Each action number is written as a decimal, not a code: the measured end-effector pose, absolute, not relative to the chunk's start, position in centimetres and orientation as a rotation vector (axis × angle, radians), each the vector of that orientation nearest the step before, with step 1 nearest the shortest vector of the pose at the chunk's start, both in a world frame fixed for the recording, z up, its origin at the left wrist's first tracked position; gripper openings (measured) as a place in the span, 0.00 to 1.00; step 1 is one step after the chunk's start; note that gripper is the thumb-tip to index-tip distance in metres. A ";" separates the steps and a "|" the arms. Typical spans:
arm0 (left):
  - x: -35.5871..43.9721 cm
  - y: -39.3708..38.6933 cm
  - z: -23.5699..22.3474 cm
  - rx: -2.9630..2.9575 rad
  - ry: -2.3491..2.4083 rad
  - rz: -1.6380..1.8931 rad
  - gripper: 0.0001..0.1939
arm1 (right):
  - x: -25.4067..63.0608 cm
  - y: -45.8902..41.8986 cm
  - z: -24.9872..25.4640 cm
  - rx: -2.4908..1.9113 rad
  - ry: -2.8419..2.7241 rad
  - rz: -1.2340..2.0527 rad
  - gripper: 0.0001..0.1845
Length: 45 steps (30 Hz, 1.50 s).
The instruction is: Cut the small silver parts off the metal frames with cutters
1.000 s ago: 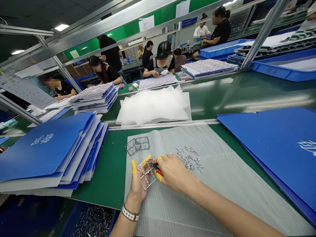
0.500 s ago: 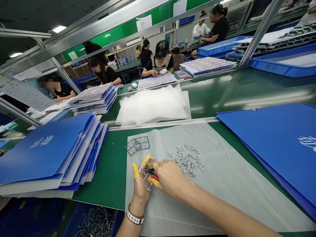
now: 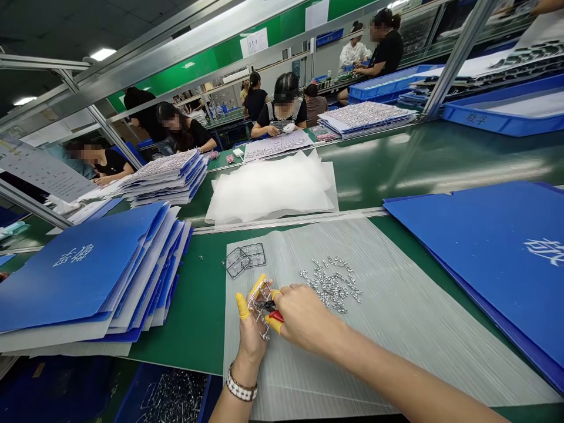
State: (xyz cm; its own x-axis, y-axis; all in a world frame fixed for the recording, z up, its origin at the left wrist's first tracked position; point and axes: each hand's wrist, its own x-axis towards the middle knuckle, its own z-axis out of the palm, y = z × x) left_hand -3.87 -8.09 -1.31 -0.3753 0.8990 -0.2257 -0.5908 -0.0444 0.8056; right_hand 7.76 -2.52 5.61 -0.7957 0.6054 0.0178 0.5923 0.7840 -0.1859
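My left hand point(image 3: 251, 335), with yellow finger cots on thumb and finger, is closed on a small metal frame of parts point(image 3: 259, 305) held over a grey corrugated sheet point(image 3: 396, 329). My right hand point(image 3: 304, 317) is closed on small red-handled cutters point(image 3: 271, 308), whose tip is at the frame. A heap of several small loose metal parts point(image 3: 332, 285) lies just right of the hands. Empty metal frames point(image 3: 244, 258) lie at the sheet's far left corner.
A stack of blue and white sheets point(image 3: 88, 276) lies at left, blue boards point(image 3: 493, 258) at right, white foam sheets point(image 3: 273, 188) beyond. A blue bin of metal frames point(image 3: 171, 396) sits below the table edge. Several people work at benches behind.
Both hands drew slightly nearer me and left; the frame in my left hand turned more edge-on. The view shifted a little; the heap of parts stayed put.
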 end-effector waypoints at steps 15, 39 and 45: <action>-3.9 -8.0 -1.8 0.444 1.120 1.660 0.36 | 7.6 -2.5 6.0 -0.974 -2.963 0.227 0.11; -3.7 -8.3 -1.6 0.499 1.103 1.646 0.38 | 8.4 -0.8 5.7 -1.107 -2.942 0.228 0.16; -3.7 -8.3 -2.1 0.485 1.096 1.653 0.37 | 8.1 -0.8 5.6 -1.116 -2.958 0.220 0.14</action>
State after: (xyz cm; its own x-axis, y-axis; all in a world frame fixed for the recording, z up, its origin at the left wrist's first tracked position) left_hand -3.67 -8.32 -2.08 -0.3715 0.9068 -0.1991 -0.5361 -0.0345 0.8435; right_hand 8.13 -0.76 5.63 -0.7517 0.6553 -0.0747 0.6591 0.7425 -0.1197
